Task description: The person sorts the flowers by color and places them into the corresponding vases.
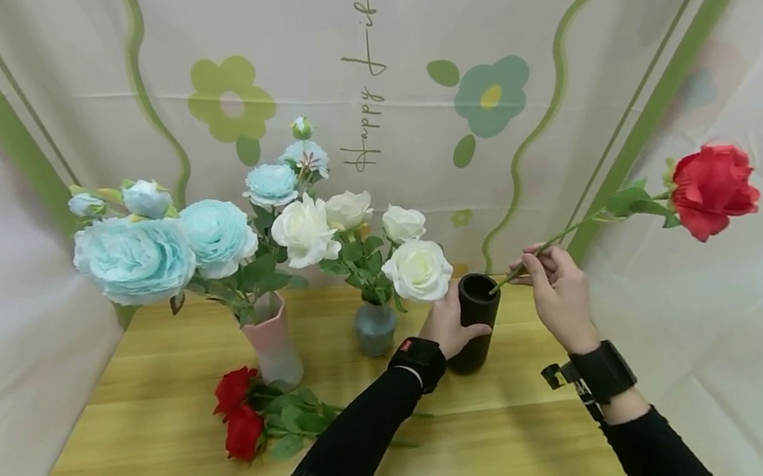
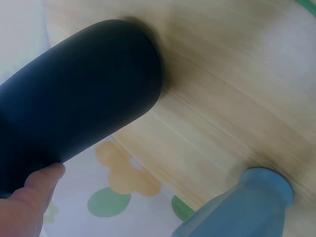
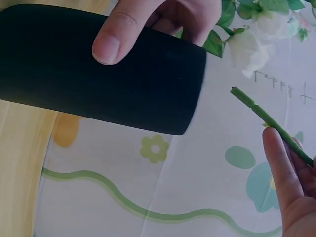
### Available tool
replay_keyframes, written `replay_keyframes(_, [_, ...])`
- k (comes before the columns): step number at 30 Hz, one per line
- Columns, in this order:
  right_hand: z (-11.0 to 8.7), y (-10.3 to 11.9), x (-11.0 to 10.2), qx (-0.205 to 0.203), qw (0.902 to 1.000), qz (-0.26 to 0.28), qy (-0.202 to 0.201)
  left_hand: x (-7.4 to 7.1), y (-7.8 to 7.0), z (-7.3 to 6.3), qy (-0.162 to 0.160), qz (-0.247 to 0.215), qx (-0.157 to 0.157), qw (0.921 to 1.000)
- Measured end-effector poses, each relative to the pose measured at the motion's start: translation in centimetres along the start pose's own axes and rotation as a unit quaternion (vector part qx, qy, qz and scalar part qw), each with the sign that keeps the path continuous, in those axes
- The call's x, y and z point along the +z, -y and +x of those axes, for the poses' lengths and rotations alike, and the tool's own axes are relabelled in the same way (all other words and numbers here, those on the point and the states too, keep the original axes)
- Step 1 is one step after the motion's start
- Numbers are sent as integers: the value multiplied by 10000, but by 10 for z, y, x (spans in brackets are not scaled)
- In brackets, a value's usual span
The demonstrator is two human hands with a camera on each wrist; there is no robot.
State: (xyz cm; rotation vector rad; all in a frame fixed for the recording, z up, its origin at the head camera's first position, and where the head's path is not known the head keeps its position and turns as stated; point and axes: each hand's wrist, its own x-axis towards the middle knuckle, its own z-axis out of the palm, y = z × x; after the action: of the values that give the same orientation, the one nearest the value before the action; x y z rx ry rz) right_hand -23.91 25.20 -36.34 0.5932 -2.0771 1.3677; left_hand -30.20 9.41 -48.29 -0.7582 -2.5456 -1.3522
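A black cylindrical vase stands on the table, and my left hand grips its side, the thumb across the front. My right hand pinches the green stem of a red rose between thumb and fingers. In the head view the stem's cut end appears at the vase's mouth; the right wrist view shows that end apart from the rim. The rose's bloom points out to the right, past the hand. Much of the left hand's fingers is hidden behind the vase.
Left of the black vase stand a small blue-grey vase with white roses and a pink-and-white vase with light blue flowers. More red roses lie on the wooden table. A printed curtain hangs behind.
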Motion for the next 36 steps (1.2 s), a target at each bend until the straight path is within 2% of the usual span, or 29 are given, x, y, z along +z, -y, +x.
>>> replay_keyframes(5, [3, -8, 7, 32, 9999, -25, 162, -2, -2, 0, 11, 52, -28, 10000])
replay_keyframes(8, [3, -11, 12, -80, 9992, -305, 226, -2, -3, 0, 2, 86, -33, 10000])
replay_keyframes(11, [0, -31, 17, -282, 9971, -649, 284, -3, -3, 0, 26, 95, -34, 9999])
replay_keyframes(12, [-4, -69, 17, -418, 9967, -607, 351, -4, -4, 0, 40, 93, -33, 9999])
replay_keyframes(16, [-6, -129, 16, -488, 9940, -832, 515, -5, -4, -1, 111, 9, -36, 9999])
replay_keyframes(18, [-9, -170, 17, -680, 9936, -792, 431, -4, -3, -1, 125, -67, -27, 9999])
replay_keyframes(19, [-6, -155, 18, -681, 9930, -903, 329, -4, -3, -1, 134, -96, -17, 9999])
replay_keyframes(20, [-7, -163, 20, -775, 9931, -841, 243, -4, -2, -1, 147, -99, -17, 9998])
replay_keyframes(22, [-6, -157, 22, -861, 9919, -909, 196, -3, -2, -1, 149, -88, -18, 9998])
replay_keyframes(23, [-6, -147, 23, -923, 9909, -964, 176, -3, -2, -1, 158, -51, -28, 9999])
replay_keyframes(26, [1, -92, 24, -782, 9869, -1371, 337, -3, -2, -1, 160, -42, -57, 9998])
replay_keyframes(28, [3, -70, 24, -710, 9832, -1623, 444, -4, -3, -1, 156, -112, -80, 9998])
replay_keyframes(31, [5, -59, 24, -508, 9804, -1837, 499, -6, -4, -1, 162, -181, -102, 9997])
replay_keyframes(36, [2, -57, 21, -345, 9787, -1961, 494, -6, -4, -1, 184, -103, -109, 9997])
